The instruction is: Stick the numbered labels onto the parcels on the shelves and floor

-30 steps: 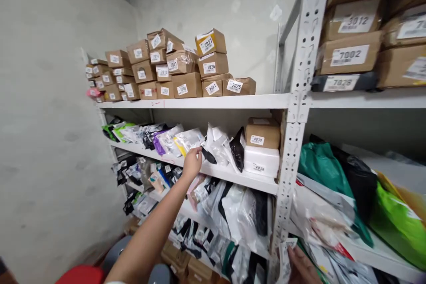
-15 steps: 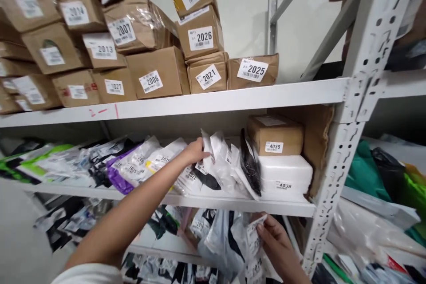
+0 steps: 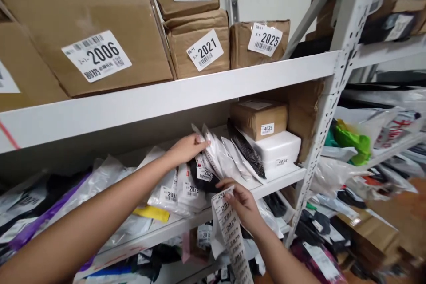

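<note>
My left hand (image 3: 191, 147) reaches onto the middle shelf, its fingers closed on the top edge of a clear plastic bag (image 3: 213, 151) in a row of upright packages. Just below it is a black package (image 3: 203, 176) with a white number label. My right hand (image 3: 242, 204) pinches a long strip of printed number labels (image 3: 233, 235), which hangs down in front of the shelf edge. Bagged packages (image 3: 191, 188), one labelled 2022, lean to the left of the black package.
Brown cartons (image 3: 199, 49) with number labels line the upper shelf. A carton labelled 4039 (image 3: 259, 120) sits on a white foam box (image 3: 278, 148) at the right end. Beside them rises a perforated white rack post (image 3: 324, 115). More packages fill the neighbouring rack (image 3: 376, 142).
The view has come closer and turned. My right hand has risen to the shelf edge with the label strip, now hanging in plain sight. My left hand stays at the packages.
</note>
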`<state>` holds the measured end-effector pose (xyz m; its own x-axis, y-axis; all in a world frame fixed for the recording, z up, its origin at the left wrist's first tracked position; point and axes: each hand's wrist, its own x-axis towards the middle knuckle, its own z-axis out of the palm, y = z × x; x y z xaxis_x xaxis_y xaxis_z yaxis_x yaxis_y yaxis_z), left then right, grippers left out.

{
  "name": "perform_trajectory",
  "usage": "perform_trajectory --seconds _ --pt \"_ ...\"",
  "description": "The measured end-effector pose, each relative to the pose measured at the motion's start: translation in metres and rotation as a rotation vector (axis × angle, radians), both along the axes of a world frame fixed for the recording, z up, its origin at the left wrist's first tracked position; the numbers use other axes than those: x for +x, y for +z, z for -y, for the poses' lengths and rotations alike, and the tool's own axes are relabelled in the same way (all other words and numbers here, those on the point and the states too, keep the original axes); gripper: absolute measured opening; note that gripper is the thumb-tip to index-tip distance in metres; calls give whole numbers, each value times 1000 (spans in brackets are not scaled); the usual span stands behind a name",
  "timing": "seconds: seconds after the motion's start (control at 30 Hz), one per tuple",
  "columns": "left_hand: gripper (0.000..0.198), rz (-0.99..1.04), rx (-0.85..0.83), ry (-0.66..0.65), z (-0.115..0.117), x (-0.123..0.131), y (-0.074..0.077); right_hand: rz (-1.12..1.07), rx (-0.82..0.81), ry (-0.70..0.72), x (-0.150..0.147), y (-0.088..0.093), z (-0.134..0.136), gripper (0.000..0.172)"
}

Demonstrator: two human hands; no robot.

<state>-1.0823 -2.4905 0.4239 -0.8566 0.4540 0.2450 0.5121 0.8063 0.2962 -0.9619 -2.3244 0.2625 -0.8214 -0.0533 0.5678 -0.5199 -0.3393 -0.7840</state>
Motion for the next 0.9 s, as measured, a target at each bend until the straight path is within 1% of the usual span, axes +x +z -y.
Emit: perform_trajectory --seconds 0.07,0.1,0.13,0.17,0.2,0.23,0.3,0.37,0.43,0.47,0.53,0.6,0.67,0.8,0.9 --pt "50 -236 -116 81 9 2 -8 -52 26 -56 1 2 -1 9" --pt "50 -343 -159 82 12 4 -12 -72 52 -86 1 4 0 9" --pt "43 -409 -198 35 15 5 -15 -91 89 -115 2 6 1 9" --pt "32 -422 -235 -54 17 7 -17 -115 134 -145 2 8 4 10" --pt "23 -387 -269 -163 17 8 -17 -142 188 -171 2 11 8 10" --pt "20 -322 -299 -275 17 9 -17 -172 246 -194 1 14 12 11" --pt "28 -168 -337 -454 17 10 -13 -222 371 -214 -1 21 21 14" --pt "40 -60 -341 -538 17 9 -9 -223 462 -210 -5 29 26 16" --pt "53 -8 -340 -578 20 7 -6 -172 487 -176 -12 36 24 16" --pt "57 5 -331 -588 22 4 -6 -139 472 -146 -16 39 21 16" --pt "58 26 -304 -600 26 -2 -8 -87 399 -45 -28 42 12 13" --pt "53 47 -273 -632 28 -10 -12 -38 265 60 -40 39 4 12" --pt "48 63 -251 -666 30 -18 -16 13 108 116 -50 33 1 12" --pt "45 82 -234 -692 34 -27 -21 54 -153 113 -56 20 6 13" --pt "45 67 -227 -697 37 -28 -22 39 -289 104 -55 16 11 14"
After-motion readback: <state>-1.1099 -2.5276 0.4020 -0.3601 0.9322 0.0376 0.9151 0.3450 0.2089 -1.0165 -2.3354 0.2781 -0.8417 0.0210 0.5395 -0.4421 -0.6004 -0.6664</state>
